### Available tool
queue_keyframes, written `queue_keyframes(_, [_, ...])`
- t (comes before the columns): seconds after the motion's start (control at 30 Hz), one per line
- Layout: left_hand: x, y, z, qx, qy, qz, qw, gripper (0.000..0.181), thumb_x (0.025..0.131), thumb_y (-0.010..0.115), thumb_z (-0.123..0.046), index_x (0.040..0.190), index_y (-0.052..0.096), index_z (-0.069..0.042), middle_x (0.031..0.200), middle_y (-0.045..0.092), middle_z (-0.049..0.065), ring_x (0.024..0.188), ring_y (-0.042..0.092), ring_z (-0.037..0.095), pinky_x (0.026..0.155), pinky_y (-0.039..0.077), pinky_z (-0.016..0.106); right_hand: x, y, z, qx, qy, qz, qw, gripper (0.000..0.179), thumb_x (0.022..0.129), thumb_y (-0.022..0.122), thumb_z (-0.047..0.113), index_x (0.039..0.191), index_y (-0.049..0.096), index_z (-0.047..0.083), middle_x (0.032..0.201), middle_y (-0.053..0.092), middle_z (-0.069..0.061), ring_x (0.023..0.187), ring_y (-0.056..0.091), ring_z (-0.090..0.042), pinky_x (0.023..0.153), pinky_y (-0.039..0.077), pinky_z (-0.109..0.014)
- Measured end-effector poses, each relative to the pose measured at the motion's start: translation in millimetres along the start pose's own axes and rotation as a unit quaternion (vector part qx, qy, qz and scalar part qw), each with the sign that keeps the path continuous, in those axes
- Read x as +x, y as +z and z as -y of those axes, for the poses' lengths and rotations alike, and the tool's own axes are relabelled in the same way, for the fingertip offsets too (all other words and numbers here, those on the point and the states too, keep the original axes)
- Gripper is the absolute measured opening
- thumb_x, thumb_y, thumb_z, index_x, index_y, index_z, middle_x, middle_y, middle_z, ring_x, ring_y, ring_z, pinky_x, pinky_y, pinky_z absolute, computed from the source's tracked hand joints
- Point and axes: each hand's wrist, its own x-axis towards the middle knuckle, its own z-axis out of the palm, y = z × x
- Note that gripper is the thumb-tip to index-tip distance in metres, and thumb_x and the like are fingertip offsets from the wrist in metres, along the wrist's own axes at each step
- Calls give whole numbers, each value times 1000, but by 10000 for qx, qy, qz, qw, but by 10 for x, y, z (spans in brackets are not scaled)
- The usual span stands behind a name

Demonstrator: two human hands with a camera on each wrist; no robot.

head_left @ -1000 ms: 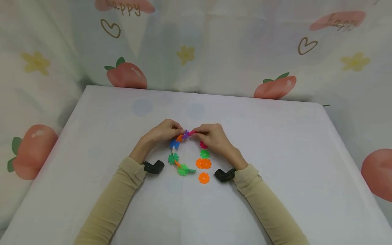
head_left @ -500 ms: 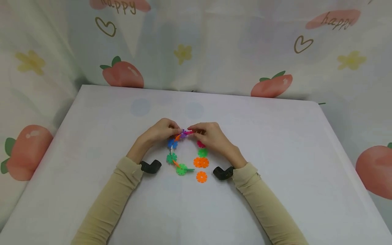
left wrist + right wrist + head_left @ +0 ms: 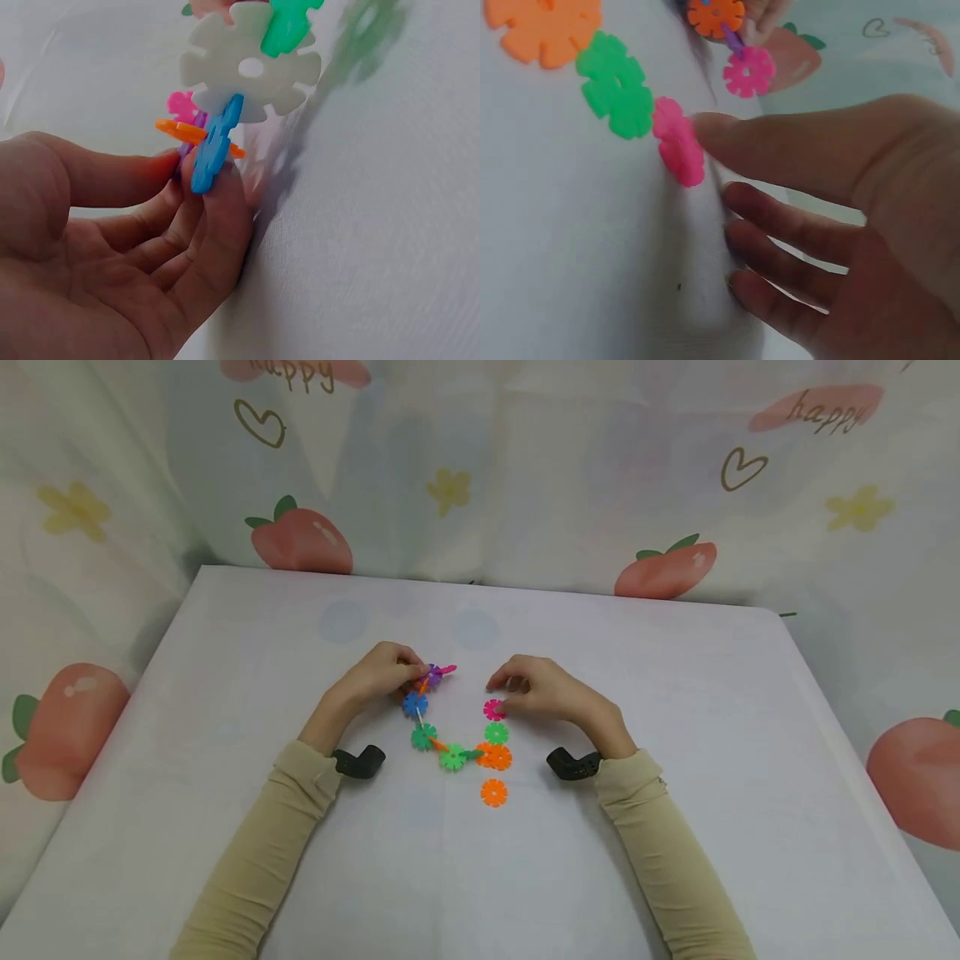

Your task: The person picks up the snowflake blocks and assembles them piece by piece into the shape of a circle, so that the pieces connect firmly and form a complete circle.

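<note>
My left hand (image 3: 381,672) pinches a chain of interlocking plastic snowflake discs near its purple disc (image 3: 432,676), between thumb and fingers. A pink disc (image 3: 448,669) forms that end. From there the chain runs through orange, blue (image 3: 212,154), white (image 3: 225,64) and green discs. Its dark green far end (image 3: 470,754) overlaps a pair of orange discs (image 3: 501,757) in the head view. My right hand (image 3: 551,687) has its fingers spread and loosely bent, holding nothing. Its thumb tip is right at the edge of a loose pink disc (image 3: 679,142).
A loose green disc (image 3: 496,732) lies between the pink disc and the orange pair. Nearer the body lies a single orange disc (image 3: 493,792). Black wrist cameras (image 3: 360,762) jut inward from both sleeves. A printed curtain (image 3: 525,485) hangs behind the white table (image 3: 637,693).
My right hand has let go of the chain's pink end disc and moved right, down to the loose pink disc. My left hand has shifted left and away with the chain, whose near end swung up.
</note>
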Motion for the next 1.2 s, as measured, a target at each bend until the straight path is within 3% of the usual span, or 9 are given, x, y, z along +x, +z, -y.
queue_keyframes(0.13, [-14, -15, -10, 213, 12, 56, 9998, 27, 103, 62, -21, 114, 70, 2, 91, 65, 10, 78, 60, 19, 68, 55, 25, 5, 4, 1, -113, -92, 293, 9995, 22, 87, 78, 11, 109, 74, 10, 110, 63, -6, 104, 55, -24, 92, 49, -38])
queue_keyframes(0.3, [-42, -1, -16, 668, 9, -73, 9977, 28, 102, 65, -21, 117, 74, 1, 93, 68, 11, 77, 59, 18, 66, 52, 23, 16, 47, 0, -85, -4, 310, 9995, 17, 88, 77, 11, 104, 72, 9, 107, 63, -7, 102, 55, -24, 94, 48, -38])
queue_keyframes(0.43, [-62, 18, -16, 927, 72, -158, 9955, 30, 102, 64, -21, 121, 72, -1, 103, 68, 13, 84, 59, 21, 69, 50, 25, 26, 75, -20, 131, 263, 17, 9996, 18, 89, 80, 16, 101, 67, 11, 98, 66, -4, 94, 58, -21, 88, 49, -35])
queue_keyframes(0.63, [-52, 30, -31, 1160, 414, -210, 9922, 30, 102, 63, -21, 124, 72, -3, 113, 68, 15, 101, 57, 26, 80, 49, 32, 86, 134, -55, 447, 139, -846, 9953, 12, 93, 75, 12, 100, 66, 7, 91, 69, -6, 85, 62, -20, 81, 51, -32])
queue_keyframes(0.83, [-22, 35, -42, 1110, 417, -145, 9928, 29, 102, 62, -18, 123, 72, -1, 110, 68, 15, 98, 57, 26, 82, 50, 32, 155, 196, -22, 977, 222, -1346, 9858, 14, 95, 73, 13, 105, 69, 5, 91, 71, -9, 78, 67, -20, 77, 54, -28])
queue_keyframes(1.03, [13, 58, -26, 813, 370, -7, 9960, 28, 101, 65, -18, 123, 72, -1, 108, 69, 14, 94, 59, 23, 80, 50, 28, 193, 232, -26, 1817, 321, -1317, 9740, 17, 98, 70, 9, 111, 69, -1, 93, 73, -17, 69, 70, -21, 67, 60, -28])
queue_keyframes(1.2, [29, 80, -18, 564, 263, 94, 9980, 29, 101, 66, -19, 122, 72, 0, 102, 70, 12, 85, 60, 19, 74, 51, 25, 206, 263, -28, 2256, 322, -1284, 9652, 19, 99, 68, 9, 114, 68, -3, 96, 73, -20, 70, 71, -21, 69, 61, -29])
